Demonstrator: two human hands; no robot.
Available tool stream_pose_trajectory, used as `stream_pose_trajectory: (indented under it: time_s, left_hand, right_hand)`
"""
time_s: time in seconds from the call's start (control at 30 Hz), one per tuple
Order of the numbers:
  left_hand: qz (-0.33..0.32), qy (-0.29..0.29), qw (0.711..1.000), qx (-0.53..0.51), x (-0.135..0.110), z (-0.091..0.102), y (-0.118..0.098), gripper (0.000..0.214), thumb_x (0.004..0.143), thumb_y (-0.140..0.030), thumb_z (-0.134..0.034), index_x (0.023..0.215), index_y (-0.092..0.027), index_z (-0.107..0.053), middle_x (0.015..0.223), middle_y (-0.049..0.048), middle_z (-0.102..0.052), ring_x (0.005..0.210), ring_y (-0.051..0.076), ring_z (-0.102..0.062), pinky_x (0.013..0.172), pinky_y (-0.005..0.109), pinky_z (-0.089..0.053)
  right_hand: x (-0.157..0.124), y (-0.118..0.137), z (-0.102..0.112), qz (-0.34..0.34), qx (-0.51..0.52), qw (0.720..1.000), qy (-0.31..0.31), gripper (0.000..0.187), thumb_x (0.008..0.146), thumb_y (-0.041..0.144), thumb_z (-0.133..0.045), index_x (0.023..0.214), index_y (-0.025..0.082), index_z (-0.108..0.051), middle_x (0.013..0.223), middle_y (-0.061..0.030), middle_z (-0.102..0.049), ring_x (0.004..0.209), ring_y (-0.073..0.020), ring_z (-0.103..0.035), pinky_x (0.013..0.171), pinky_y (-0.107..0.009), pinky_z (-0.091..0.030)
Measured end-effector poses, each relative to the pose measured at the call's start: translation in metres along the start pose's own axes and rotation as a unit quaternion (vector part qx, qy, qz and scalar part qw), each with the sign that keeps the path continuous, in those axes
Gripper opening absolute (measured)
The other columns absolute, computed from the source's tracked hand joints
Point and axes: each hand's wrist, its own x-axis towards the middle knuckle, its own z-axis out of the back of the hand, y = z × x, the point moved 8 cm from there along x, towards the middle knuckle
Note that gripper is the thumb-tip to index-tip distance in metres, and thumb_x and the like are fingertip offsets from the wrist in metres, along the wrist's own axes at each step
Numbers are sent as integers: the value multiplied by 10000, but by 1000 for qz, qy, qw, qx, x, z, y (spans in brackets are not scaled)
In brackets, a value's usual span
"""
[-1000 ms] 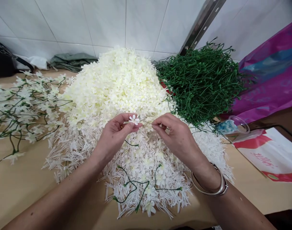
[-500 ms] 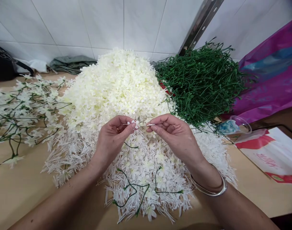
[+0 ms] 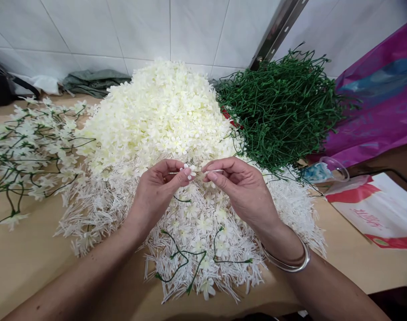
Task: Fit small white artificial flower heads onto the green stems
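Left hand [image 3: 156,189]: grip pinching white flower [image 3: 187,170], in front of blossom pile [image 3: 159,111]. Right hand [image 3: 246,189]: grip pinching thin white strand [image 3: 214,171], probably a stamen, same side. Green stems [image 3: 280,107] right of pile.

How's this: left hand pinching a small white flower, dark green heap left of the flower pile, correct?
Not quite: the head view shows the dark green heap right of the flower pile; the left hand does pinch a small white flower.

Grey-green cloth [image 3: 92,83]: I am viewing it lying by the tiled wall [image 3: 143,31].
Purple plastic [image 3: 360,133]: is rising behind the red-and-white packet [image 3: 373,214].
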Motion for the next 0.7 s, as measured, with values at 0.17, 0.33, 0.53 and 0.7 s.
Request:
stream_pose_trajectory:
  time_s: [0.17, 0.33, 0.53, 0.7]
  left_hand:
    - [26, 25, 999, 11, -6, -9, 3, 306, 789, -451, -871, 905, -181, -784, 875, 24, -769, 796, 159, -723, 867, 323, -634]
    - [33, 39, 999, -13, -11, -16, 4, 281, 799, -430, -868, 898, -177, -796, 899, 25, -767, 832, 152, -712, 886, 321, -642]
    - [27, 24, 998, -44, -11, -13, 6, 221, 795, -373, -880, 879, -185, -799, 870, 6, -764, 829, 131, -703, 868, 279, -636]
    - [44, 36, 996, -69, -11, -16, 10, 200, 791, -363, -889, 855, -189, -815, 874, 10, -767, 861, 132, -697, 899, 272, -624]
  right_hand:
    - [-6, 8, -3, 34, -68, 997, -24, 55, 866, 210, -796, 899, 249, -775, 843, 6, -745, 771, -148, -651, 736, -307, -538]
    - [-8, 19, -6, 110, -179, 977, -32, 98, 877, 146, -786, 860, 239, -762, 885, -3, -709, 826, -153, -654, 767, -307, -542]
    - [-15, 28, -15, 192, -314, 930, -14, 118, 940, 132, -707, 950, 242, -749, 981, -31, -707, 916, -177, -688, 815, -346, -557]
    - [-19, 31, -17, 225, -365, 903, -37, 134, 946, 117, -675, 928, 245, -711, 979, -43, -735, 939, -211, -710, 825, -396, -554]
